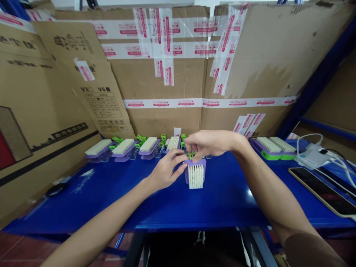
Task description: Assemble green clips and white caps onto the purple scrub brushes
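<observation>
Over the blue table, a purple brush with rows of cream bristles faces up between my hands. My left hand is at its far left corner, with thumb and fingers closed on the edge. From above, my right hand bends down and pinches a small green plastic piece at the brush's far end. My fingers partly hide this piece. Behind my hands, a similar brush lies in a row with others, including one brush with green and clear parts beside it.
Cardboard panels stand along the back and left of the blue table. To the right are a green-and-purple double brush, a white charger with cables and a phone. A black object lies at left.
</observation>
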### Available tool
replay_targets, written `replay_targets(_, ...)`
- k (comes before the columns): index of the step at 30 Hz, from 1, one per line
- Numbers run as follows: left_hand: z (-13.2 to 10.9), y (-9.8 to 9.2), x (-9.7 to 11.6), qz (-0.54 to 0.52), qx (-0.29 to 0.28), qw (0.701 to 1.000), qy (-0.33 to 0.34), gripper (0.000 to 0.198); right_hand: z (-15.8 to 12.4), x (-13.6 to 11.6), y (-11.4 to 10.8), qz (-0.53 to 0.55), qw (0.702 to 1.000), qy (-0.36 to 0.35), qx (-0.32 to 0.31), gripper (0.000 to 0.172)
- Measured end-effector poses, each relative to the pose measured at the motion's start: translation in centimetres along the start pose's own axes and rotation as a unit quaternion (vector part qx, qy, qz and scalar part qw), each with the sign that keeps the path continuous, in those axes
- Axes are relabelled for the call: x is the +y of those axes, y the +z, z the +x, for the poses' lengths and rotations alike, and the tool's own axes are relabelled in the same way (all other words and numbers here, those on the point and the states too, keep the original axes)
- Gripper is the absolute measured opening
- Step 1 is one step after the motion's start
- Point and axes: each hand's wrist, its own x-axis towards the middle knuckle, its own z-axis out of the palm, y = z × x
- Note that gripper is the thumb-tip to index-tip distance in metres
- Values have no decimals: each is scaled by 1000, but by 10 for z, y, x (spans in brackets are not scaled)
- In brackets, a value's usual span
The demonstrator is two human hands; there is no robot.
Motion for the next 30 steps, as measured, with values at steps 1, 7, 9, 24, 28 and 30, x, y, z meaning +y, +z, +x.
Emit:
replay_targets(1,-1,1,0,-2,0,1000,-2,24,0,0,0,4,1000,1,-1,26)
replay_targets(7,-5,4,-4,-22,5,1000,-11,33,-5,-1,-4,32,999,18,-5,24)
replay_targets(9,-5,6,-4,-27,9,1000,-14,35,-8,0,-5,36,999,21,-2,22)
replay_targets(24,-6,11,1,-71,11,997,-42,48,-41,37,131,-32,891,-99,441,47)
replay_targets(28,-8,12,-1,-84,9,996,-34,45,-34,47,158,-23,871,-94,481,52)
replay_targets(30,-8,11,-2,-81,9,996,-35,43,-33,49,163,-20,872,-88,482,51)
